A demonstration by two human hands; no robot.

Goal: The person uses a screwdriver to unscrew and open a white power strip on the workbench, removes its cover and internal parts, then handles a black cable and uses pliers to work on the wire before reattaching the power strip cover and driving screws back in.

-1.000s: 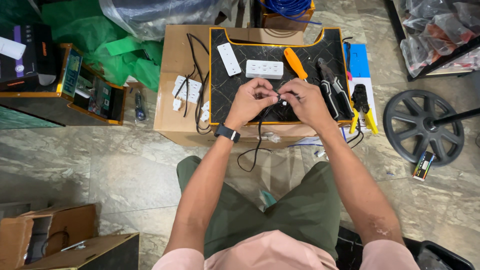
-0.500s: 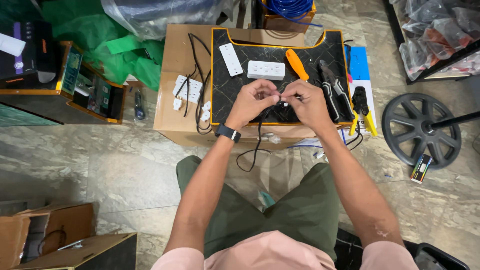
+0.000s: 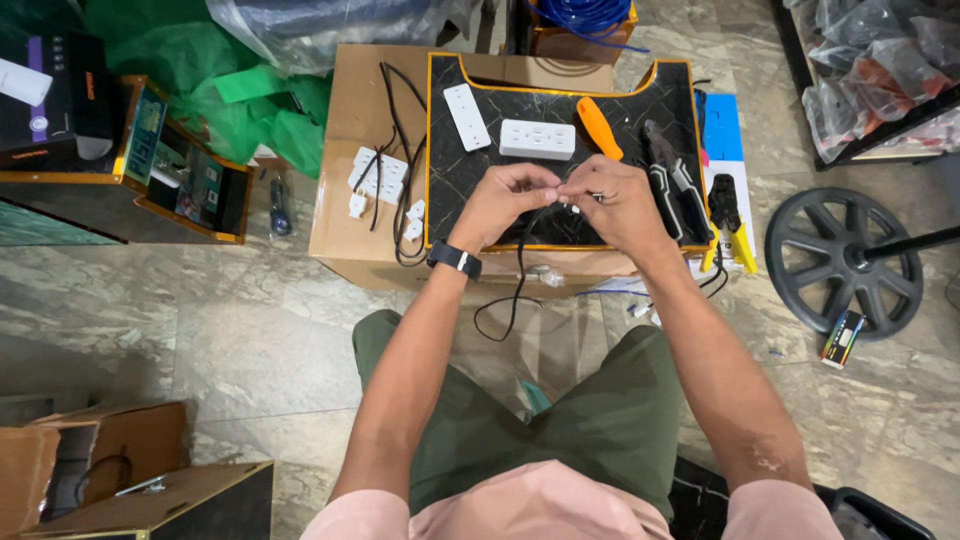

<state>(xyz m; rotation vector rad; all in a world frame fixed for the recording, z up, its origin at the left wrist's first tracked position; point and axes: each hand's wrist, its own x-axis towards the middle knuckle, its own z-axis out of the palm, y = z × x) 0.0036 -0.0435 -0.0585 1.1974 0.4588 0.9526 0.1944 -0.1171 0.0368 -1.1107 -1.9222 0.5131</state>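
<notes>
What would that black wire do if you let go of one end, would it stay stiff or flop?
Probably flop. The black wire already sags in a loose loop below the left hand and right hand, so it looks soft and bendy. It is thin, so likely light. It might slide off the black board and dangle over the cardboard box edge.

Both hands, left (image 3: 512,202) and right (image 3: 622,205), meet with fingers pinched.
</notes>
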